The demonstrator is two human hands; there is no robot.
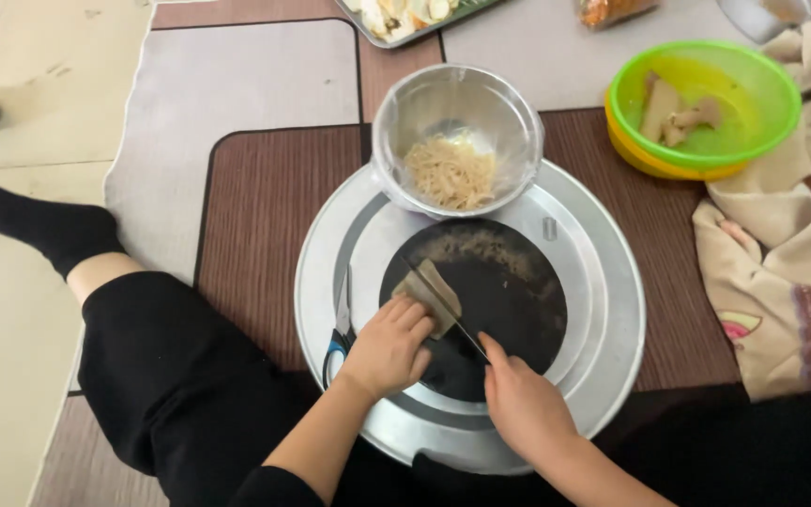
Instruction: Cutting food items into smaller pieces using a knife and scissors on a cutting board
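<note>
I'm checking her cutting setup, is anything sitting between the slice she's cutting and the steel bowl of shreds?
Nothing visible. The slice lies on the dark board under the left hand, with the knife in the right hand. Only bare board separates it from the steel bowl.

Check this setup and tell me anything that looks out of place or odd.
One thing stands out: scissors with blue handles lie on the round metal tray, partly tucked under the left hand beside the dark board. The right hand holds the knife on the pale slab. Nothing looks spilled.
</note>
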